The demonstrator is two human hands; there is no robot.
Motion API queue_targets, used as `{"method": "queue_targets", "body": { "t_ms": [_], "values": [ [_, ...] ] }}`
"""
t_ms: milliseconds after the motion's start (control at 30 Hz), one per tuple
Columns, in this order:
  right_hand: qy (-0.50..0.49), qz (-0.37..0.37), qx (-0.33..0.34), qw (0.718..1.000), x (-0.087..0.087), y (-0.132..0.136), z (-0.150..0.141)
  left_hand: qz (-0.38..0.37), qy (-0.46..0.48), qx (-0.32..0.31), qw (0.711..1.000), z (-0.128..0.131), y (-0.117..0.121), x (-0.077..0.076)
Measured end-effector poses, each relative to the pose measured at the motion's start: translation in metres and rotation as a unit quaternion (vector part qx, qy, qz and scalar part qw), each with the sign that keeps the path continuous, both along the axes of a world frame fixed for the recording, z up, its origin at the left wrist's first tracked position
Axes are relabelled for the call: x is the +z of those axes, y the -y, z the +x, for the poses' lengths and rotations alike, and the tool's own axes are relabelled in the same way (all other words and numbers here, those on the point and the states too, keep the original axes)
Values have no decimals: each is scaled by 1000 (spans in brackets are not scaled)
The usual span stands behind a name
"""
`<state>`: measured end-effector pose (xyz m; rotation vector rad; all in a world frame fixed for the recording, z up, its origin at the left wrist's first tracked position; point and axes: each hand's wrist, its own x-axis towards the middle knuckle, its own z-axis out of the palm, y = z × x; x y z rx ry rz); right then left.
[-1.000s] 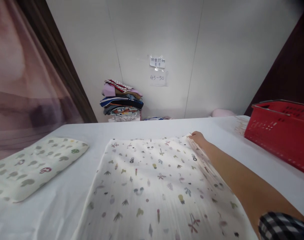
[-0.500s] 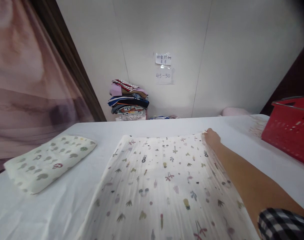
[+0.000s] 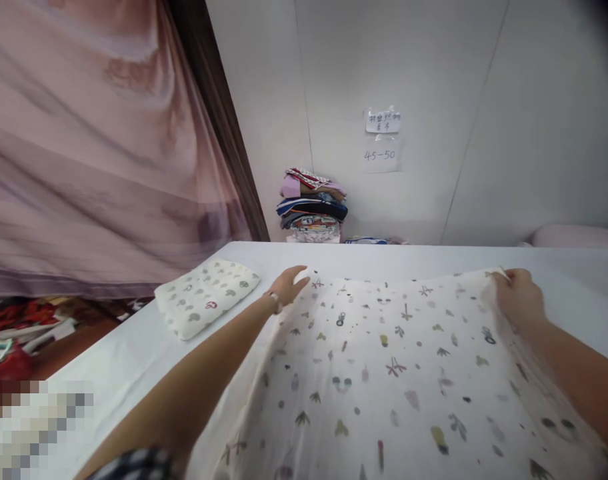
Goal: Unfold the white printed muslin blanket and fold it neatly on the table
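Note:
A white muslin cloth [image 3: 374,360], printed with small plants, fruits and faces, lies spread on the white table, its near end running out of view. At its far right corner, my right hand [image 3: 521,297] is closed, pinching the fabric between thumb and fingers. My left hand [image 3: 288,285], with a band on its wrist, is at the far left corner, thumb over the cloth and fingers at its edge. Left of that hand lies a folded whitish cloth [image 3: 207,297] with grey, red and green mushroom prints.
The white table [image 3: 119,353] reaches back toward a pale wall with two paper signs [image 3: 383,140]. Behind its far edge rises a stack of folded textiles [image 3: 311,207]. A pink curtain [image 3: 109,147] hangs at left, with red items [image 3: 29,313] below it.
My left hand has come into view and reached the cloth's far left corner. My right hand still grips the right corner. The view has turned left, and the red basket is out of sight.

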<state>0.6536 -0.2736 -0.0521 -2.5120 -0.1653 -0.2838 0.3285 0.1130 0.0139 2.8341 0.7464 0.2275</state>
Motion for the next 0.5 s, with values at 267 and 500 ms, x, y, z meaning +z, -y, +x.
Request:
{"method": "queue_targets", "body": {
  "t_ms": [267, 500],
  "values": [
    [112, 117, -38, 986, 20, 5, 3, 14, -127, -92, 988, 102, -17, -31],
    [65, 87, -28, 994, 8, 10, 11, 18, -179, -47, 983, 89, -43, -32]
  ]
}}
